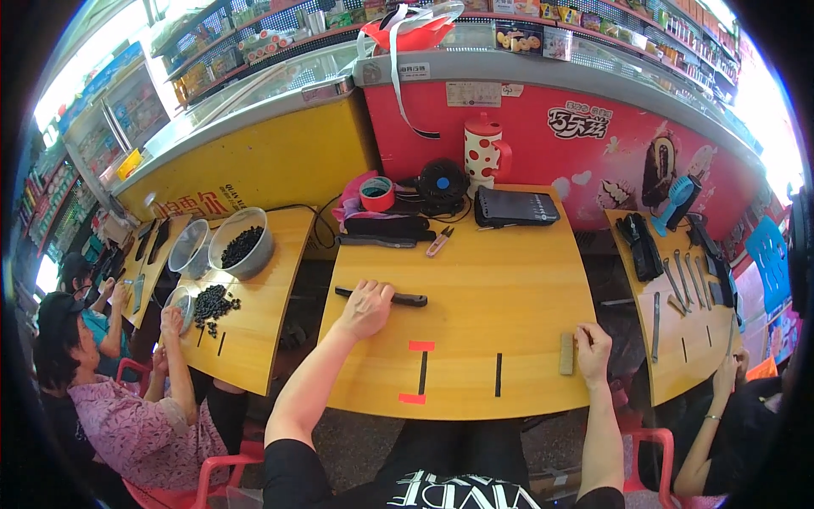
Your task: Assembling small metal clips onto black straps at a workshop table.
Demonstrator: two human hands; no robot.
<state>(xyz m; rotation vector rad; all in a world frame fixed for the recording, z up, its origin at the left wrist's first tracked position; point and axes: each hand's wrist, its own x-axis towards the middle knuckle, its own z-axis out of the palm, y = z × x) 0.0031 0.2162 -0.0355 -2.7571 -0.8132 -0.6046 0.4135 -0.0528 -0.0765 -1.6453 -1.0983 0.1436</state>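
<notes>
My left hand (366,310) is closed over the middle of a slim black bar-shaped object (410,299) lying on the wooden table (475,263). Both ends of the bar stick out past the fingers. Over at the right edge of the table, my right hand (593,346) has its fingers curled in; whether anything is inside them is hidden. Just left of that hand lies a narrow tan block (566,354). Between my hands, nearer to me, a black strip (423,373) runs between two red tape pieces, with a second black strip (498,374) to its right.
At the table's back are small snips (439,241), dark cloth (386,227), a tape roll (377,194), a black fan (443,181), a spotted tumbler (482,151) and a black case (517,206). A person (140,382) works at the left table, another (729,424) at the right.
</notes>
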